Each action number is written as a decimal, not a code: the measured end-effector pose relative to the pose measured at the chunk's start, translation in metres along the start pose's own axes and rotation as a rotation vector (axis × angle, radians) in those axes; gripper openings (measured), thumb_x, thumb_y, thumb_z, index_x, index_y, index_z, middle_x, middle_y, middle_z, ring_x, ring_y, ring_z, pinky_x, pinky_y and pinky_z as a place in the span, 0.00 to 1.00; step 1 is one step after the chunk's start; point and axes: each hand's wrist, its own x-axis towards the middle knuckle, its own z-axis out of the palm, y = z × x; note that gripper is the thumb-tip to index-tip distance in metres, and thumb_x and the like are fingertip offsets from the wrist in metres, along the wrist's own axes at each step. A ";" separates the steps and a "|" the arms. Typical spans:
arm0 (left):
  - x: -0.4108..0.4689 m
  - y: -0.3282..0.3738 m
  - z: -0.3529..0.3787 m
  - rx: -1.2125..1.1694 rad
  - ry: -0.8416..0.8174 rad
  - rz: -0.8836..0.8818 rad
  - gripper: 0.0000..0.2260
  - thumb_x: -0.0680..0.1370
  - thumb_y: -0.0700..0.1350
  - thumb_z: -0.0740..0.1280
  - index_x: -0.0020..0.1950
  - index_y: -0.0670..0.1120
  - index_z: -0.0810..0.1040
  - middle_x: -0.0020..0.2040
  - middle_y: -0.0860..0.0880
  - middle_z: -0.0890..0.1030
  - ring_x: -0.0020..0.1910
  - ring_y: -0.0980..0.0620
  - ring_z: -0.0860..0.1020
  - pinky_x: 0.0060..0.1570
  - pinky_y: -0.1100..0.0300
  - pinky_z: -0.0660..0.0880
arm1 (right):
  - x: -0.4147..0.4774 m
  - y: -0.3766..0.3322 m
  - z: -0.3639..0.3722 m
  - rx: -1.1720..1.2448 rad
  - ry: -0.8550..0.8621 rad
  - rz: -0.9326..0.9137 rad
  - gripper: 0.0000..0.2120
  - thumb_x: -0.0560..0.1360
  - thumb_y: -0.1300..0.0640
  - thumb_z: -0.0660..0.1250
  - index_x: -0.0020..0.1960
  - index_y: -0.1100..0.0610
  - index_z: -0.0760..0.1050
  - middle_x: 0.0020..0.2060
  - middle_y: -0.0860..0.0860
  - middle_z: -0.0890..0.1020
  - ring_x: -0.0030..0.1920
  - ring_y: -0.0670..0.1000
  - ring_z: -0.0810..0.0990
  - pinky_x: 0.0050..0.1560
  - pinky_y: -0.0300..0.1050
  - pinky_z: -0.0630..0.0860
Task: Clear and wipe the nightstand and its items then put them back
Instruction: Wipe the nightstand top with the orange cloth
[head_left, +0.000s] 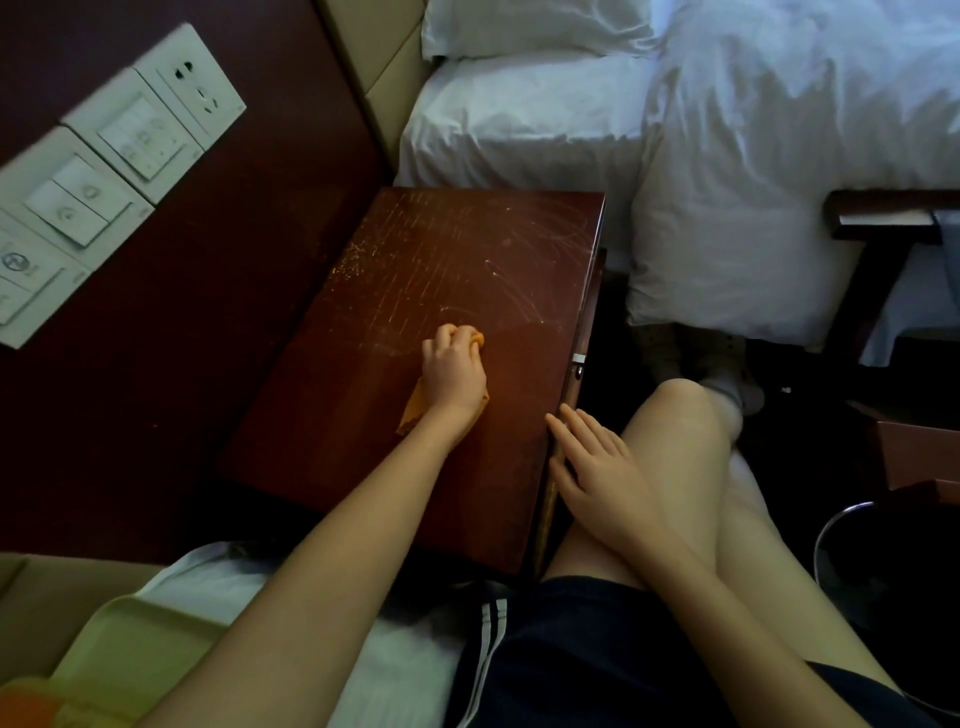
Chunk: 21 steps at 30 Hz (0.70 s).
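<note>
Pale green tray (130, 654) sits at lower left. Left hand (454, 376) grips an orange cloth (413, 413) on the desk's (467, 249) middle. Right hand (597, 467) rests flat, fingers straight, on its front edge.

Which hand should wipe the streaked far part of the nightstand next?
Left, likely. The left hand grips the orange cloth on the nightstand, right beside the streaks; the right hand rests flat on its edge, holding nothing.

Bare-armed person wears dark white-striped shorts (545, 649).
</note>
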 end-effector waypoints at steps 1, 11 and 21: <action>-0.001 0.002 0.001 0.003 -0.014 0.019 0.12 0.80 0.42 0.56 0.60 0.46 0.75 0.62 0.46 0.72 0.58 0.46 0.68 0.57 0.55 0.66 | 0.000 0.000 0.000 -0.008 -0.006 -0.011 0.23 0.80 0.53 0.57 0.74 0.52 0.58 0.74 0.51 0.60 0.74 0.50 0.54 0.71 0.43 0.49; -0.032 -0.051 -0.031 -0.032 -0.205 0.370 0.11 0.79 0.42 0.61 0.60 0.45 0.76 0.58 0.47 0.74 0.55 0.48 0.70 0.54 0.64 0.63 | 0.004 -0.003 0.003 -0.079 -0.055 -0.003 0.24 0.80 0.49 0.54 0.75 0.50 0.56 0.75 0.49 0.57 0.75 0.50 0.51 0.71 0.43 0.46; -0.006 -0.010 -0.006 0.000 0.032 -0.096 0.11 0.80 0.42 0.57 0.58 0.46 0.75 0.61 0.46 0.73 0.57 0.45 0.69 0.57 0.55 0.66 | -0.003 -0.002 -0.004 -0.091 -0.054 0.001 0.24 0.81 0.51 0.53 0.75 0.52 0.55 0.75 0.50 0.56 0.75 0.51 0.50 0.72 0.43 0.46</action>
